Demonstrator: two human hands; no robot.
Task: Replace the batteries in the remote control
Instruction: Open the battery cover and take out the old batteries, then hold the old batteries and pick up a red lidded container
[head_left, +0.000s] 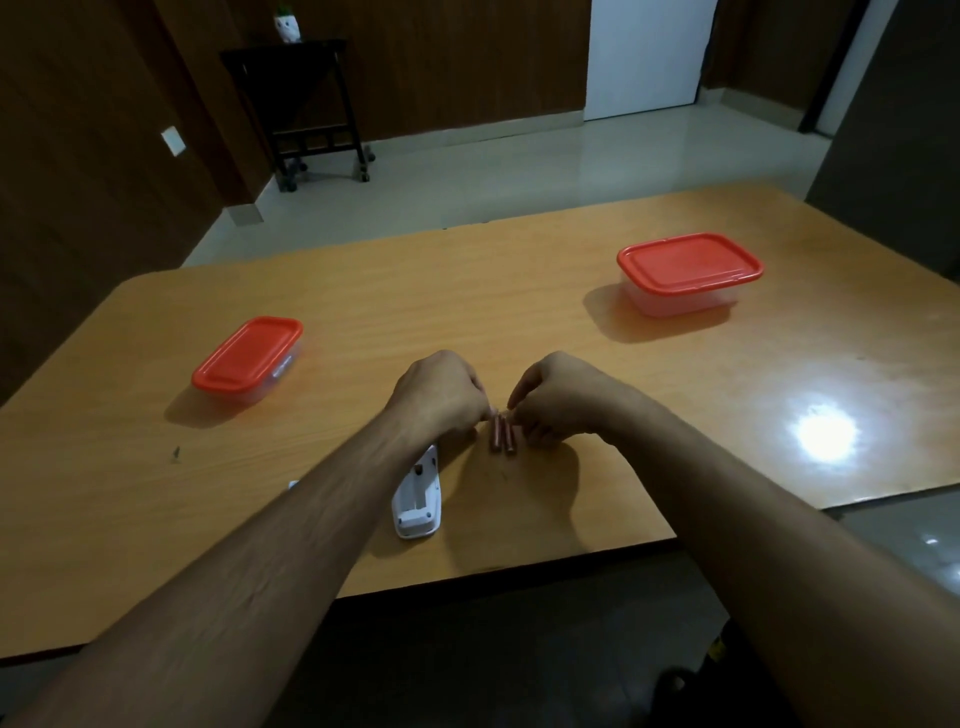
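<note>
Batteries (503, 437), two reddish cells, are laid side by side on the worktop (571, 332), lengthwise toward the far edge. Their far ends are met by the fingers (519, 402) of the right hand (558, 397), which are curled down onto the right cell; whether it is pinched cannot be told. The left hand (439, 397) is held just left of them, fingers curled, fingertips at the left cell. A white remote control (418, 499) is seen nearer, back up, compartment open. Two red-lidded containers (248, 358) (688, 270) are set well apart, far left and far right.
</note>
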